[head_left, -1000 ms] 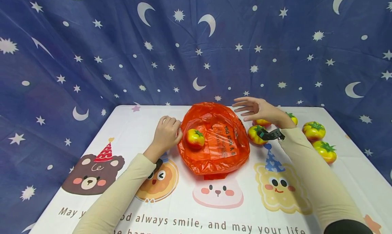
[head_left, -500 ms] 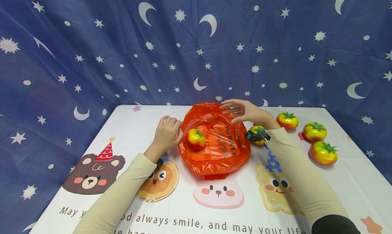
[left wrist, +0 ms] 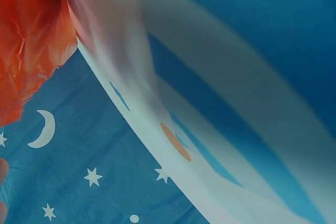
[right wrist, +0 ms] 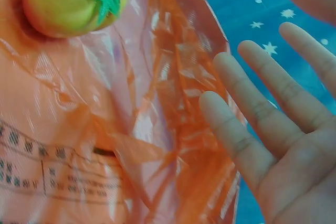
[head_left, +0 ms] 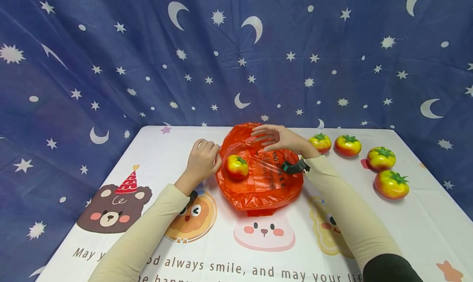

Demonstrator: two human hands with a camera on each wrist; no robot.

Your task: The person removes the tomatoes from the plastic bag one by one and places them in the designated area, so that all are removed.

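Note:
A red plastic bag [head_left: 266, 187] with dark print lies spread open at the middle of the table. One yellow-and-red tomato [head_left: 237, 167] with a green top sits on its left part, and the right wrist view shows this tomato [right wrist: 73, 1] at upper left. My left hand [head_left: 201, 161] grips the bag's left edge with curled fingers; the exact hold is hidden by the hand itself. Over the back right of the bag hovers my right hand [head_left: 277, 138], fingers spread and nothing in them. The right wrist view shows this hand's fingers [right wrist: 257, 106] beside the crumpled plastic.
Several more tomatoes stand at the right: one tomato [head_left: 320, 143] behind the right wrist, another tomato [head_left: 347, 145] beside it, and a front tomato [head_left: 391, 184] farther right. A white table cover [head_left: 207, 257] with cartoon prints lies beneath. A blue star-patterned cloth [head_left: 236, 68] hangs behind.
My right hand has moved left from beside the bag to above it, uncovering tomatoes at the right. The left hand, the bag and the tomato in it have stayed put.

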